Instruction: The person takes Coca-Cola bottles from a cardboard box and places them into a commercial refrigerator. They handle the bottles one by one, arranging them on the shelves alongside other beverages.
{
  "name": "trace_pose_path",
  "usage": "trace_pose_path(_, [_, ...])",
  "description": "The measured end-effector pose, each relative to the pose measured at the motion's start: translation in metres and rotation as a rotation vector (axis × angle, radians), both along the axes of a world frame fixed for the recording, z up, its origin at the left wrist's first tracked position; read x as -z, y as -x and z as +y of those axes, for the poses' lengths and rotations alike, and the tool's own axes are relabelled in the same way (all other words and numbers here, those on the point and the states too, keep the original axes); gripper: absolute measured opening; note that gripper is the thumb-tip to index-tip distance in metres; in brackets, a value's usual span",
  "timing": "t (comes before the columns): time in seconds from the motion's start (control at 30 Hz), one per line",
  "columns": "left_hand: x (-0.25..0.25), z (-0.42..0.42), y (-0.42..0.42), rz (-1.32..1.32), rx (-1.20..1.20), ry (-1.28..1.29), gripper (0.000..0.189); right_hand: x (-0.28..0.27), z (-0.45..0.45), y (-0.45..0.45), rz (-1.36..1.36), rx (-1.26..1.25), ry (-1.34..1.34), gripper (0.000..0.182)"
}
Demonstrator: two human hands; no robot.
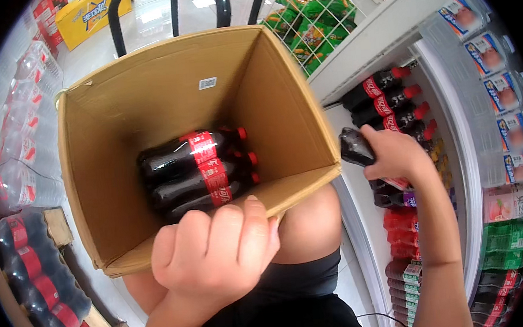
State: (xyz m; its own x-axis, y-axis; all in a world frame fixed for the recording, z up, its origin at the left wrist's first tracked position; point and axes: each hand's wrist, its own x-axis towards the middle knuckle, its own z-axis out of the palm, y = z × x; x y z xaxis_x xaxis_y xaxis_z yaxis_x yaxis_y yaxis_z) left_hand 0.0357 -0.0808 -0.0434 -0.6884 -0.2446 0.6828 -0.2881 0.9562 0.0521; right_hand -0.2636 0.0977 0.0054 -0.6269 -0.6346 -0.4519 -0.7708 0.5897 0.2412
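Observation:
My left hand [217, 250] grips the near rim of an open cardboard box [283, 83], its fingers curled over the edge. Inside the box, several dark cola bottles [206, 170] with red labels and red caps lie on their sides, caps towards the right. At the right, my right hand [397, 155] holds a dark cola bottle [356, 147], its base towards the box, over a cooler shelf. Just beyond that hand, a row of cola bottles [378, 92] lies on the shelf with red caps pointing right. The held bottle's cap end is hidden by my hand.
Red drink bottles [400, 233] and others fill the nearer shelf. Further right stand more bottles [507, 93]. Shrink-wrapped cola bottles [38, 278] and water bottles [24, 136] line the left. Beyond the box are a black metal frame [222, 5], a yellow carton [89, 18] and green snack bags [315, 28] behind wire mesh.

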Motion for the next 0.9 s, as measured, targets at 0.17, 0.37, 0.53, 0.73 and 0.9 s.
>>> trace_pose_path(0.17, [-0.01, 0.007, -0.004, -0.075, -0.005, -0.07, 0.022, 0.067, -0.004, 0.054, 0.207, -0.08, -0.303, 0.065])
trace_pose_path(0.37, [-0.005, 0.007, -0.002, -0.063, -0.02, -0.032, 0.022, 0.12, -0.024, 0.111, 0.369, -0.115, -0.494, 0.051])
trace_pose_path(0.53, [0.0, 0.005, 0.001, -0.056, -0.014, -0.013, 0.023, 0.132, -0.04, 0.121, 0.438, -0.113, -0.453, 0.026])
trace_pose_path(0.73, [-0.004, 0.005, 0.0, -0.065, -0.019, -0.024, 0.023, 0.14, -0.029, 0.128, 0.545, -0.334, -0.349, 0.032])
trace_pose_path(0.9, [-0.004, 0.007, 0.002, -0.069, -0.022, -0.038, 0.022, 0.132, -0.024, 0.127, 0.48, -0.264, -0.364, 0.026])
